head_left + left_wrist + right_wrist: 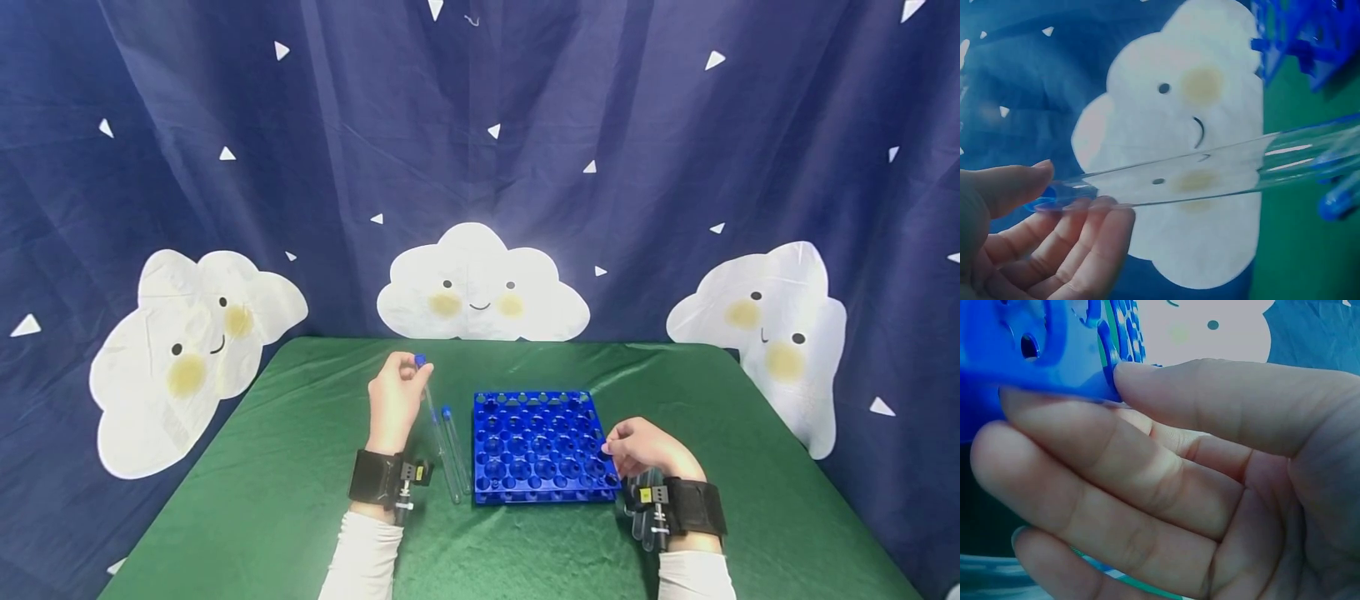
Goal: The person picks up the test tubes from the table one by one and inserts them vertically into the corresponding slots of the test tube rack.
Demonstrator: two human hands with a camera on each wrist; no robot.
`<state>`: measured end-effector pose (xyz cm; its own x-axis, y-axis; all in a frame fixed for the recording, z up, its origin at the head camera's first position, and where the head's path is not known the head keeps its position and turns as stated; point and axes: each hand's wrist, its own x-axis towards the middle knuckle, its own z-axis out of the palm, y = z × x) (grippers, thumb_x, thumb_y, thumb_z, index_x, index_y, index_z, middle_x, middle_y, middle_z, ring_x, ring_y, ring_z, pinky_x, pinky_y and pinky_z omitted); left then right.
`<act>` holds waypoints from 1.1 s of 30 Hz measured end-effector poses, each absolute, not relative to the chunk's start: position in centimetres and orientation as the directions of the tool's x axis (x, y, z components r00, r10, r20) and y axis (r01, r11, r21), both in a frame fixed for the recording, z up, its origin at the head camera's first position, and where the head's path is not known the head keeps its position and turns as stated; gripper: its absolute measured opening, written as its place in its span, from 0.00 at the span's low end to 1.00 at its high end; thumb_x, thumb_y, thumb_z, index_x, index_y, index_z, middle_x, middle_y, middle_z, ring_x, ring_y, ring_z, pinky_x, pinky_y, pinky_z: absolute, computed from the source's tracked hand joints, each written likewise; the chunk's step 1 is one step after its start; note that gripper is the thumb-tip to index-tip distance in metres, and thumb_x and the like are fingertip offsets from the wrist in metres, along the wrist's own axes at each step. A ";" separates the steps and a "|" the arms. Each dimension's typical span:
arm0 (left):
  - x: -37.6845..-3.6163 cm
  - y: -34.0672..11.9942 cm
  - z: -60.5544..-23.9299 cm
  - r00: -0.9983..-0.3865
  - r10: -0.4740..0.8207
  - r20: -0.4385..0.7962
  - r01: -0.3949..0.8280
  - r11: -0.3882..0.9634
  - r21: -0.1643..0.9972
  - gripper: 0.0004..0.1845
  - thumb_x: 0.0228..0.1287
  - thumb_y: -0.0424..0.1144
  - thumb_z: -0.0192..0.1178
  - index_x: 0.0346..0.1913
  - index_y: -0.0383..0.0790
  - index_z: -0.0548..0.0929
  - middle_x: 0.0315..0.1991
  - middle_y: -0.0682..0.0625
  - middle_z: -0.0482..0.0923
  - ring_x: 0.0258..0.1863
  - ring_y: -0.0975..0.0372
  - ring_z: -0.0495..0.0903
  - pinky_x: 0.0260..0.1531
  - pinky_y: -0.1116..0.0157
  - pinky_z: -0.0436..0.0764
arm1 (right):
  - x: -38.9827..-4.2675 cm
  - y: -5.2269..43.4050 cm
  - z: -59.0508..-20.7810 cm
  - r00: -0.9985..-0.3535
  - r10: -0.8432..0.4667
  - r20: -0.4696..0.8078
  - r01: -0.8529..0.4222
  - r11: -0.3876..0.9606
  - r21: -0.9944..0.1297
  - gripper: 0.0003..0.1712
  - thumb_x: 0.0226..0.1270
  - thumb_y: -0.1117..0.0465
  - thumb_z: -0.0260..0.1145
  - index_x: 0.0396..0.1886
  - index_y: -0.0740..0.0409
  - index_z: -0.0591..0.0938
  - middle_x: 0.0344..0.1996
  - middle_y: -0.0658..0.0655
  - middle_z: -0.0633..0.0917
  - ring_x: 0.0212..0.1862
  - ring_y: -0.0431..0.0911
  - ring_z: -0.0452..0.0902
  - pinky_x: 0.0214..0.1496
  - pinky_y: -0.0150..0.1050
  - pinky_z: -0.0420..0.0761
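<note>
Test tube (437,425) blue-capped end in left hand (395,398) pinch grip; right hand (643,448) grip on rack (537,446) corner.

Two clear test tubes (447,446), one blue rack (540,446), three cloud faces (480,287)

Green-clothed table (300,500), blue tube rack (536,446), clear capped tube (454,450) lying beside it

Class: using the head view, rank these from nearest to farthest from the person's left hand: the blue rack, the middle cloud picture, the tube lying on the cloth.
1. Tube lying on the cloth, just right of the left hand.
2. Blue rack, further right.
3. Middle cloud picture, on the backdrop behind.
</note>
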<state>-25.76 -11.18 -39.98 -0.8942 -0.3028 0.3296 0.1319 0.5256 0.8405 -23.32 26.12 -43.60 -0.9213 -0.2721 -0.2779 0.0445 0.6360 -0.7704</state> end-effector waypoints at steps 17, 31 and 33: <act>-24.5 -8.2 -38.5 -0.818 -0.246 0.520 0.385 0.438 0.813 0.14 0.64 0.42 0.65 0.48 0.39 0.79 0.38 0.42 0.87 0.31 0.55 0.88 0.34 0.61 0.88 | -23.4 26.3 -43.7 -0.916 -0.294 -0.274 0.032 0.626 -0.779 0.10 0.67 0.63 0.61 0.33 0.69 0.79 0.20 0.54 0.81 0.26 0.48 0.81 0.32 0.45 0.85; -24.4 -6.2 -39.2 -0.830 -0.141 0.539 0.417 0.484 0.769 0.14 0.63 0.41 0.65 0.48 0.39 0.80 0.39 0.43 0.87 0.39 0.52 0.87 0.43 0.54 0.86 | -23.5 26.3 -43.7 -0.918 -0.282 -0.279 0.045 0.626 -0.779 0.09 0.67 0.62 0.61 0.33 0.66 0.79 0.20 0.55 0.82 0.27 0.49 0.82 0.33 0.47 0.85; -24.4 -6.1 -39.3 -0.836 -0.123 0.535 0.419 0.485 0.767 0.14 0.63 0.41 0.65 0.48 0.40 0.80 0.39 0.43 0.87 0.40 0.52 0.87 0.45 0.53 0.86 | -23.5 26.3 -43.8 -0.919 -0.279 -0.280 0.047 0.627 -0.778 0.09 0.67 0.63 0.61 0.33 0.66 0.79 0.20 0.55 0.82 0.27 0.49 0.81 0.33 0.47 0.85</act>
